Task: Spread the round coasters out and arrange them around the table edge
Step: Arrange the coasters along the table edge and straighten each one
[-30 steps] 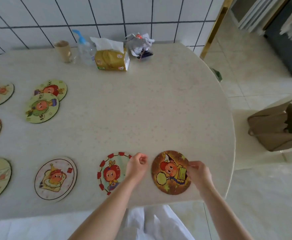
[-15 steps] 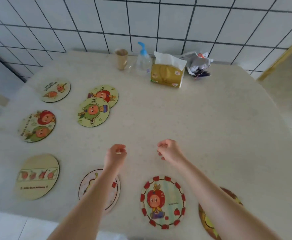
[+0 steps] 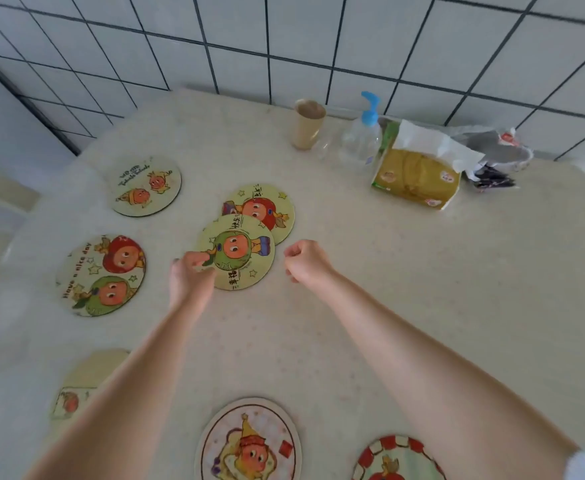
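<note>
Several round cartoon coasters lie on the pale table (image 3: 440, 289). A green-character coaster (image 3: 246, 251) overlaps a red-character coaster (image 3: 266, 204) near the middle. My left hand (image 3: 190, 277) is at the green coaster's left edge, thumb on top of the rim, fingers curled. My right hand (image 3: 306, 259) hovers just right of that coaster, loosely closed and holding nothing. Other coasters lie along the left edge (image 3: 145, 185) (image 3: 102, 275) (image 3: 86, 379) and the near edge (image 3: 249, 441) (image 3: 398, 459); my left forearm partly covers the lower-left one.
At the back by the tiled wall stand a paper cup (image 3: 307, 124), a clear pump bottle (image 3: 362, 140), a yellow tissue pack (image 3: 417, 176) and a crumpled bag (image 3: 498, 154). The table's right half holds no coasters in this view.
Both hands left the near-edge coasters and reached forward and left to the overlapping pair. My view swung left. The left hand now touches the green coaster.
</note>
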The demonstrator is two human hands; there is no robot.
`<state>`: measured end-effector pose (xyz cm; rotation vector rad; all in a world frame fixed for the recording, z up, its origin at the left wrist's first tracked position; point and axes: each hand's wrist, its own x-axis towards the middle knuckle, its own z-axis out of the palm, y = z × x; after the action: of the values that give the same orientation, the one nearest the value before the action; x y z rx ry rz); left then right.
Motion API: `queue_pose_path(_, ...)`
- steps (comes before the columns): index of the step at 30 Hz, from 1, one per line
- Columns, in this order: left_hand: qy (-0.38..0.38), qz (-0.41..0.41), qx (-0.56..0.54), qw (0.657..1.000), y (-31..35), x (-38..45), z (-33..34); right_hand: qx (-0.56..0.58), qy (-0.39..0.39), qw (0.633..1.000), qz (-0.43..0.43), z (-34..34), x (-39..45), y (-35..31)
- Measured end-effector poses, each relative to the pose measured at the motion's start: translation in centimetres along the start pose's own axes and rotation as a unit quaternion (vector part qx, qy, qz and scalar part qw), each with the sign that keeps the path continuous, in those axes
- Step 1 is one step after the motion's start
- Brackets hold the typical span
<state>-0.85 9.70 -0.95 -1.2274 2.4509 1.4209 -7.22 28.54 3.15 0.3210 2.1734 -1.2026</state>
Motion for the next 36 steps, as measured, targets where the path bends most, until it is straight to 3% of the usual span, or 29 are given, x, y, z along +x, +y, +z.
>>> queue_pose_path(8,0.009,-0.032,-0.023,0.999,1.5,4.4,0.2,0.005,0.007,0.999,0.053,3.0,4.1,-3.2)
queue_pose_path(13,0.04,-0.111,-0.121,0.986,1.5,5.5,-0.1,0.022,0.021,0.997,0.069,3.5,5.2,-3.0)
queue_pose_path(19,-0.037,-0.15,-0.212,0.965,2.2,6.1,-0.5,0.022,-0.021,0.999,0.038,3.7,5.8,-2.6)
queue_pose_path(28,-0.026,-0.023,-0.147,0.988,6.3,8.2,1.8,0.053,0.057,0.996,0.037,0.4,8.5,-3.6)
queue_pose_path(36,0.023,-0.006,-0.006,1.0,7.3,10.6,3.8,0.033,0.062,0.997,0.04,0.1,10.0,-4.4)
